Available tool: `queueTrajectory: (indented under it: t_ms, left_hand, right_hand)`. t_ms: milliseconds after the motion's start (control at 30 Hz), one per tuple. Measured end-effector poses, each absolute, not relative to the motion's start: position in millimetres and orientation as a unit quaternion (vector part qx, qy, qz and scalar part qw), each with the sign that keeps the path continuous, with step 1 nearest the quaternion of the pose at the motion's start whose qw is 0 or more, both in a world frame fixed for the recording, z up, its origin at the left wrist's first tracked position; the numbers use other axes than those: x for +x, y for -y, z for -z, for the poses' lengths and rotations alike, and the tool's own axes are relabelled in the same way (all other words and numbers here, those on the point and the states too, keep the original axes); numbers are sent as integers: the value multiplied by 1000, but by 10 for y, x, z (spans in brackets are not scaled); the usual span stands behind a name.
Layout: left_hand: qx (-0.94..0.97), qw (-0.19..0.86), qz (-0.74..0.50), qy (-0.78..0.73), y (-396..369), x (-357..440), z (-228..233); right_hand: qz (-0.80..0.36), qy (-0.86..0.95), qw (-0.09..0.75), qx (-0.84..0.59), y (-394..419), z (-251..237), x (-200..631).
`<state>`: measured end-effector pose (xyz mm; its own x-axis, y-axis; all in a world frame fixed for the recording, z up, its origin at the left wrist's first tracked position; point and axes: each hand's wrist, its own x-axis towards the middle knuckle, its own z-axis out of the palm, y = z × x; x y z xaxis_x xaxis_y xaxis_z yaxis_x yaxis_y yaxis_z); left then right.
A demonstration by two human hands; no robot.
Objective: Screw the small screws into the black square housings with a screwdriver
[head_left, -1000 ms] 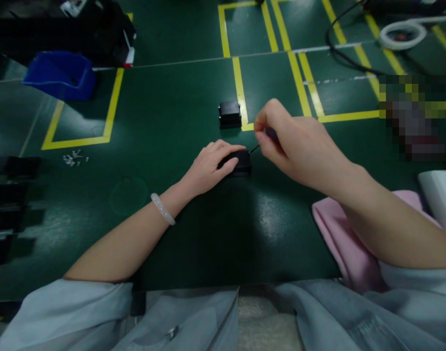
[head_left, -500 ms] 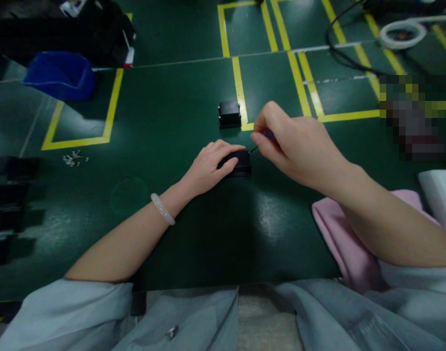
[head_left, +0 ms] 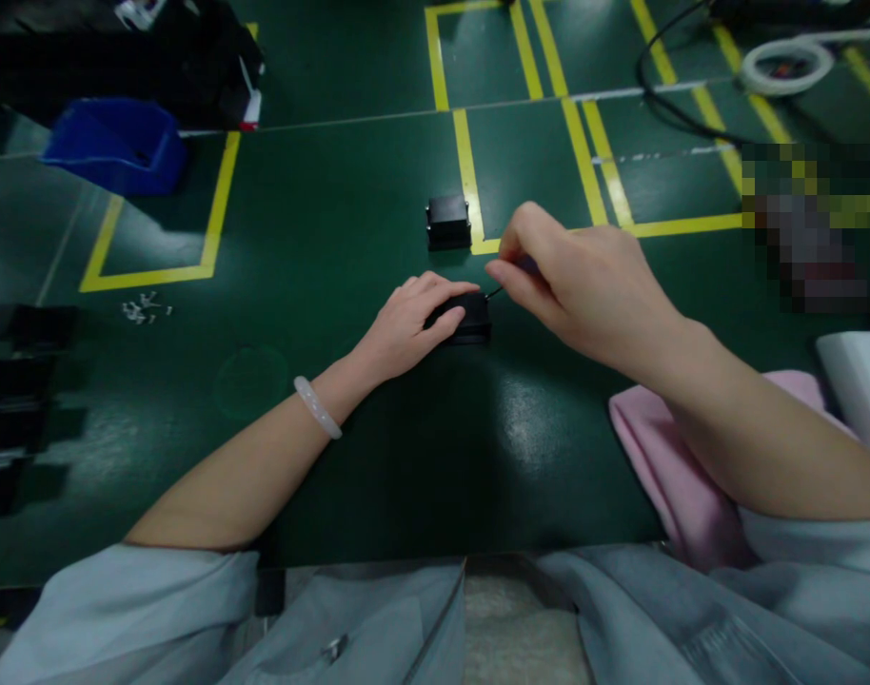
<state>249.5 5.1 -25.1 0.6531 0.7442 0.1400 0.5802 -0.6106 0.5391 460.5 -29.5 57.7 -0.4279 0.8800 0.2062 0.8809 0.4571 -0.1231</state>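
- Presently, left hand [head_left: 406, 328] lies curled over small black housing [head_left: 465, 319], pressing it onto green bench [head_left: 335, 238].
- Right hand [head_left: 578, 285] pinches thin tool [head_left: 497, 291], tip touching housing's far right corner.
- Second black housing [head_left: 447, 222] sits just beyond.

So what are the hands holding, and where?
The left hand presses down on the top of a small black box. The right hand pinches a thin tool by its upper end, its tip at the box.

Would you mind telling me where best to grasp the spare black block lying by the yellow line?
Probably across its two short ends, coming from above: the spare black block lies flat and alone on the green mat, its sides free, beyond the left hand.
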Motion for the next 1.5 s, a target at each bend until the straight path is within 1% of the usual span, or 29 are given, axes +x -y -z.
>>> queueTrajectory:
  t_ms: [233, 467, 667, 867, 1067, 1200, 1233, 1300, 1500]
  left_hand:
    - [880, 236, -170, -376, -37, 2511, 215]
    - [881, 229, -177, -374, -48, 2504, 245]
    - [880, 238, -171, -374, -48, 2505, 228]
    - [880, 230, -179, -376, -43, 2502, 246]
    - [879, 237, -168, -379, -40, 2508, 219]
    - [879, 235, -169, -380, -46, 2505, 223]
    - [879, 236, -170, -379, -46, 2504, 224]
    - [879, 238, -171, -377, -43, 2502, 223]
    - [879, 242, -168, -376, -33, 2506, 209]
  right_hand:
    - [-18, 841, 136, -523, 289, -588, 4611]
    - [-4, 844, 115, -523, 295, -602, 4602]
    - [-8, 844, 151, -514, 286, -583, 4607]
    - [-3, 846, 119, -520, 288, -593, 4607]
    - [-11, 846, 147, -512, 285, -591, 4613]
    - [-17, 847, 132, -514, 284, -603, 4616]
    - [-20, 849, 116, -515, 283, -604, 4619]
    - [-1, 841, 131, -524, 278, -603, 4626]
    - [-40, 843, 140, -517, 263, -613, 4635]
